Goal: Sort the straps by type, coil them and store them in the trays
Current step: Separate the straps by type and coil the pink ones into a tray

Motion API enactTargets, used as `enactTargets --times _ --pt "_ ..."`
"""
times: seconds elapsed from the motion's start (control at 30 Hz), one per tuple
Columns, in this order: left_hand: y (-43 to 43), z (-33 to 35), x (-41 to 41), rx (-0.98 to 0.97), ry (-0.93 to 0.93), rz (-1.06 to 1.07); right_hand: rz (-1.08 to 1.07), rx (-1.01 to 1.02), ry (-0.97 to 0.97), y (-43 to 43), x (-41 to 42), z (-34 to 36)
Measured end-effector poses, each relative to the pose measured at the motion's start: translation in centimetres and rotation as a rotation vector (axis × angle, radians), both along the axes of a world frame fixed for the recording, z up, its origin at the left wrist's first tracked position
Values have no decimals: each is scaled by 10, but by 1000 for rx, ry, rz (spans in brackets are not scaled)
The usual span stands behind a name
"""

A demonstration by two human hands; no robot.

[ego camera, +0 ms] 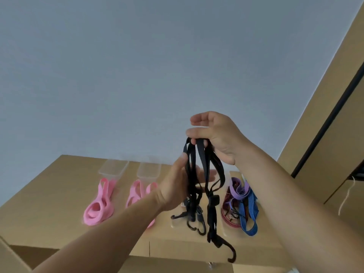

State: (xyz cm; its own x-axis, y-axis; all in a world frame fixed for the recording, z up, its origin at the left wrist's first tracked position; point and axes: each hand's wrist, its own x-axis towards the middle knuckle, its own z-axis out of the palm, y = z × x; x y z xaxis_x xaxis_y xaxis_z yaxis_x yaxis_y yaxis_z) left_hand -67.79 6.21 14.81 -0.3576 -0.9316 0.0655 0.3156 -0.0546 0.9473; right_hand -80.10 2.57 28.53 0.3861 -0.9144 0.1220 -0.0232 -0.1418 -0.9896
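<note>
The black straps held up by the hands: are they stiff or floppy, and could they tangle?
Probably floppy: the black straps hang in limp loops from the right hand. Tangling seems likely, since their hooks dangle close together at the bottom.

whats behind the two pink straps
The left clear tray stands behind the left pink strap, and the right clear tray behind the right pink strap. Nothing shows inside either tray. The left forearm hides that strap's near end.

Matt black woven straps (202, 174); clear plastic trays (114, 167)
</note>
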Motion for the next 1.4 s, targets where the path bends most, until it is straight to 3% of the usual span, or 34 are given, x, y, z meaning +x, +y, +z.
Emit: enactTargets --times 0.1,0.17,0.3,0.47,0.67,0.8,0.87,0.97,1.07,1.17,1.27,1.4 --pt "5 1 -4 -83 -179 -120 -71 -48 -96 -8 1 -1" --pt "6 1 -3 -71 -271 -77 -132 -100 -97 -13 -2 -5" --pt "4 -4 14 23 -270 63 -300 -167 -85 -22 -16 -19" --pt "10 -14 45 -21 -640 128 -577 -151 -123 -48 -53 -30" --pt "-2 28 56 -116 -328 468 -498 161 170 -57 -65 -94" --pt "-8 48 51 -124 -236 449 -400 70 490 -46 -44 -116" --pt "-11 49 47 -130 -246 419 -299 -48 382 -33 -28 -111" --pt "-16 45 42 -130 -187 332 -40 -93 19 -7 -4 -104" --pt "-17 40 42 -124 -142 259 49 -130 -66 8 13 -112" --pt "-24 29 44 -45 -106 348 24 -76 -158 15 24 -126" --pt "-36 16 40 105 -64 514 -69 -14 -87 18 34 -153" --pt "-46 -14 35 328 -62 513 -158 59 85 22 39 -184"
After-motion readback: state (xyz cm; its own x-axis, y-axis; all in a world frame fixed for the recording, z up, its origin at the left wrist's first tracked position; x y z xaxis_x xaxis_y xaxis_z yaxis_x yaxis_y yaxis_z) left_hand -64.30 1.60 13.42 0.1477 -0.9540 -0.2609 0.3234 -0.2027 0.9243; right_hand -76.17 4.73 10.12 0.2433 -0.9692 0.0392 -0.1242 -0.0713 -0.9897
